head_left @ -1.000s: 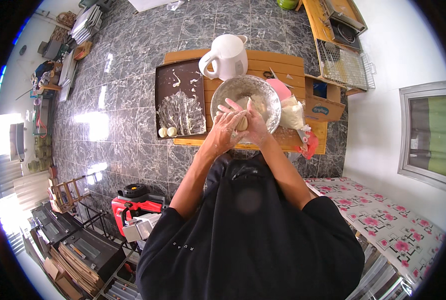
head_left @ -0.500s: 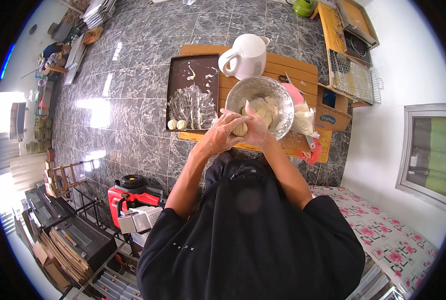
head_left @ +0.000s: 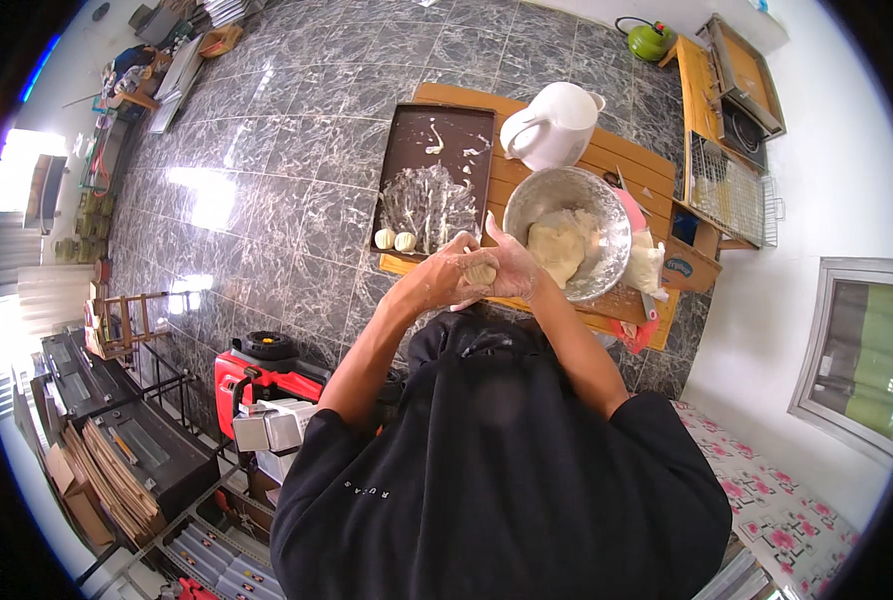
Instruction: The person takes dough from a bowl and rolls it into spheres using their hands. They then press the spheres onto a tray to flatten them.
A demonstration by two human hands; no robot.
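Observation:
Between my two hands sits a small pale dough ball, partly hidden by fingers. My left hand curls its floury fingers over the ball from the left. From the other side my right hand cups it, thumb pointing up. Both are just left of a metal mixing bowl dusted with flour, where a large lump of dough lies. Beyond my left hand is a dark rectangular tray with greasy white smears. Two ridged dough balls rest in its near left corner.
A low wooden table carries these things. A white electric kettle stands behind the bowl. Right of it are scissors, a white bag and a red plastic bag. A cardboard box stands beside the table.
The view has turned, so the table appears farther right. My hands, still around the dough ball, have drawn away from the bowl's rim to the left, uncovering more of the dough inside.

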